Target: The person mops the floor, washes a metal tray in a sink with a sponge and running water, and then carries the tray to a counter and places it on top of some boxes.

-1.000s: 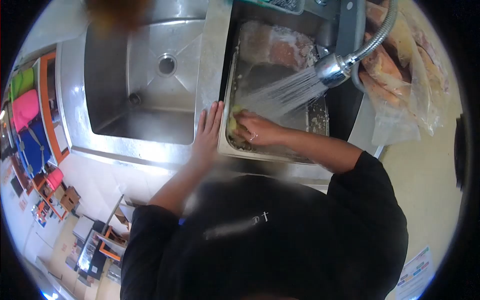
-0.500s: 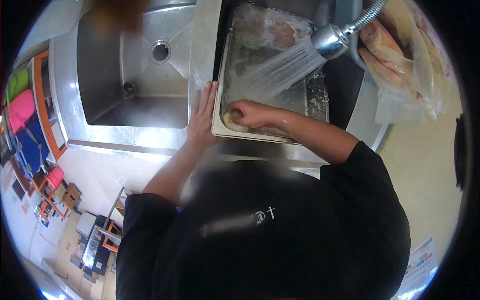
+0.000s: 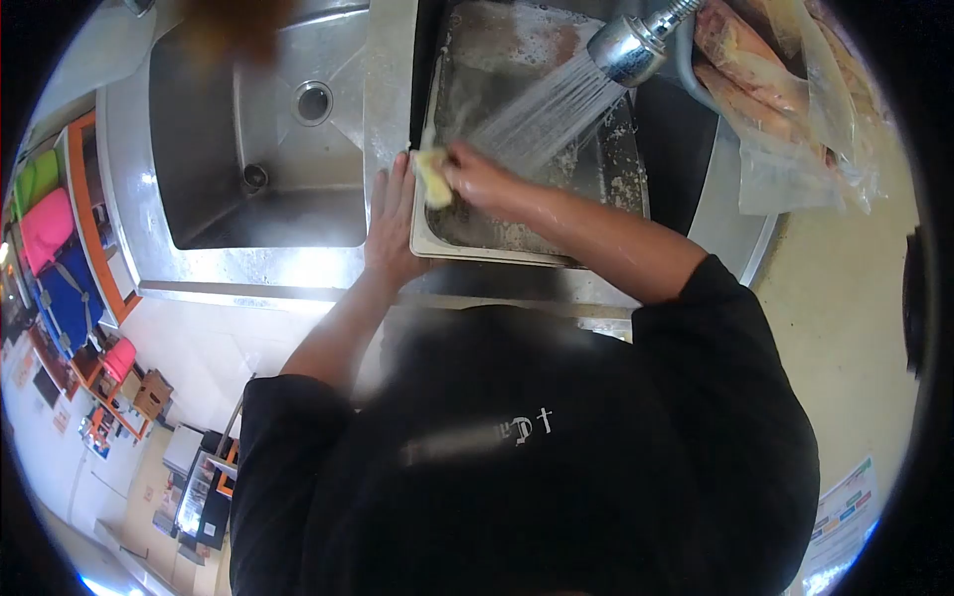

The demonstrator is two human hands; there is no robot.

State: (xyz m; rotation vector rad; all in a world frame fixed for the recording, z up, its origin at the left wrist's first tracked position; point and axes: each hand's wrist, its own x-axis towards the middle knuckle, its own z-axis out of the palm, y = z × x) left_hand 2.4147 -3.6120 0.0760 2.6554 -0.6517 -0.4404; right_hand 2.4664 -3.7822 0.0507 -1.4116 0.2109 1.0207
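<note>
My right hand [image 3: 475,179] is closed on a yellowish sponge [image 3: 434,182], pressed to the left rim of a rectangular metal tray [image 3: 467,248]. The tray sits tilted in the right sink basin, wet and marked with whitish residue. My left hand [image 3: 393,223] lies with fingers stretched out on the steel divider, against the tray's outer left edge. Water sprays from a chrome spray head [image 3: 626,50] onto the tray's middle.
Left of the divider is a steel sink basin [image 3: 298,219] with a drain [image 3: 313,103]. Clear plastic bags [image 3: 785,149] with what looks like raw meat lie at the upper right. A blurred brown shape [image 3: 238,25] hangs at the top.
My right hand has moved the sponge up and left, from the tray's lower left inside corner to its left rim. My left hand stays against the tray; the view shifted slightly.
</note>
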